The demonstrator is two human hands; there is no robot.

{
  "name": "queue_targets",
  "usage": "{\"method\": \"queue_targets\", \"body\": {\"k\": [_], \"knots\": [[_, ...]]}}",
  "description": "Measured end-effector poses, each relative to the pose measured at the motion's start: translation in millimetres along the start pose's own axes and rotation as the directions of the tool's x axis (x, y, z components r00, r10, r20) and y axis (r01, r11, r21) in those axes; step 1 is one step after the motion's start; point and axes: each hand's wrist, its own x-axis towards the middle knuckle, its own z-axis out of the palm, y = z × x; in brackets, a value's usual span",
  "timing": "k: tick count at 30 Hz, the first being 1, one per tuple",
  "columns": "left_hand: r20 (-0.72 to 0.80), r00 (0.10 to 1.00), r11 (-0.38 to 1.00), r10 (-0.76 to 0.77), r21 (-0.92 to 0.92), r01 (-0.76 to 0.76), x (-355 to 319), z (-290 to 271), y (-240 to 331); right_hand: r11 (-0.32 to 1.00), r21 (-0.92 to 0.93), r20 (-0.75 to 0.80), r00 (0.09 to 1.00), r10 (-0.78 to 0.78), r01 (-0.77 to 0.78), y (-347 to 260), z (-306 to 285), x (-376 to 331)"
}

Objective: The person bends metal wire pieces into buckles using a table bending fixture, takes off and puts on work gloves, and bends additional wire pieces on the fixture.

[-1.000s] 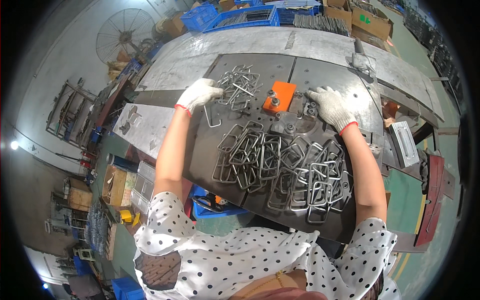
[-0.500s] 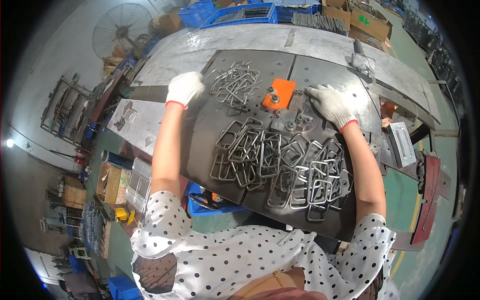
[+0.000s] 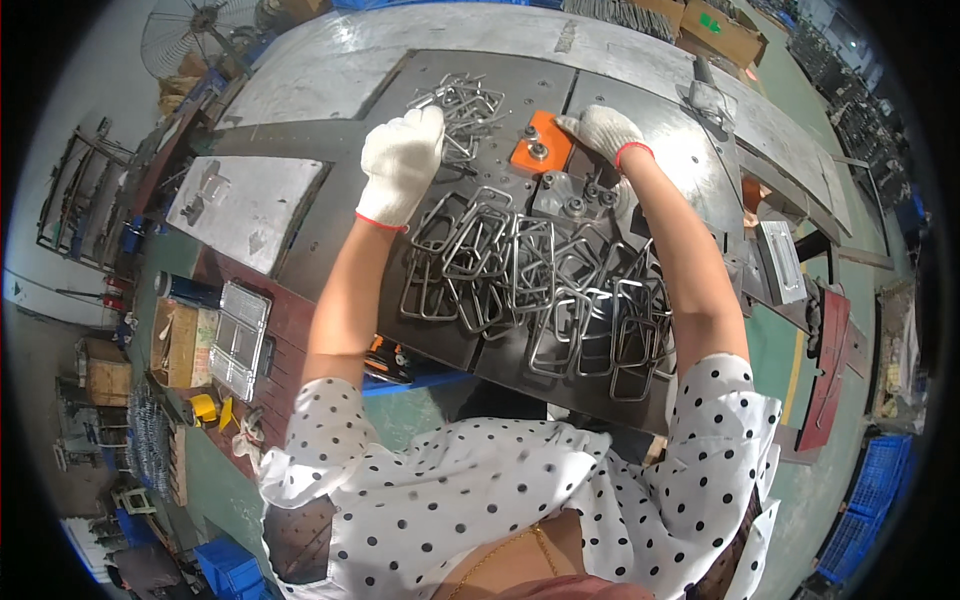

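Note:
My left hand (image 3: 402, 165), in a white knit glove with a red cuff, is closed beside a small pile of bent metal wire frames (image 3: 474, 112). Anything inside its fingers is hidden. My gloved right hand (image 3: 606, 133) has its fingers curled at the right edge of an orange block (image 3: 541, 143) bolted to the dark steel plate (image 3: 350, 215). What those fingers hold, if anything, does not show. Just nearer me is a bolted metal fixture (image 3: 572, 197). A bigger heap of rectangular wire frames (image 3: 533, 263) spreads between my forearms, some overlapping and tangled.
A grey metal sheet (image 3: 245, 207) lies left of the plate. Below the table's left part are a cardboard box (image 3: 175, 340) and a metal tray (image 3: 240, 335). A ridged metal block (image 3: 781, 262) stands at the right. A standing fan (image 3: 200, 30) is at the far left.
My left hand has moved right, to the small pile's near left side, and is closed. My right hand has shifted left against the orange block. The whole view has tilted somewhat.

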Motion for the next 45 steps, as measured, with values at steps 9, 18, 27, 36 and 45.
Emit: {"method": "queue_targets", "body": {"k": [9,18,27,36,45], "knots": [[0.276,0.961,0.952,0.035,0.284,-0.117,-6,-30,5,0.978,0.078,-0.27,0.949,-0.166,0.193,-52,-97,-119],[0.253,0.965,0.997,0.068,0.022,-0.076,7,-28,20,0.983,0.153,0.226,0.965,-0.135,0.101,41,-54,-214],[0.157,0.963,0.907,0.217,-0.397,-0.14,41,-37,67,0.696,0.388,-0.471,0.779,-0.414,0.604,-17,-63,-178],[0.458,0.878,0.62,0.138,-0.731,0.284,53,-40,45,0.742,0.586,-0.411,0.909,-0.076,0.327,-34,-72,-103],[0.703,0.71,-0.032,0.04,-0.71,0.704,37,-34,9,0.896,0.29,-0.295,0.922,-0.249,0.335,-5,-54,-85]]}}
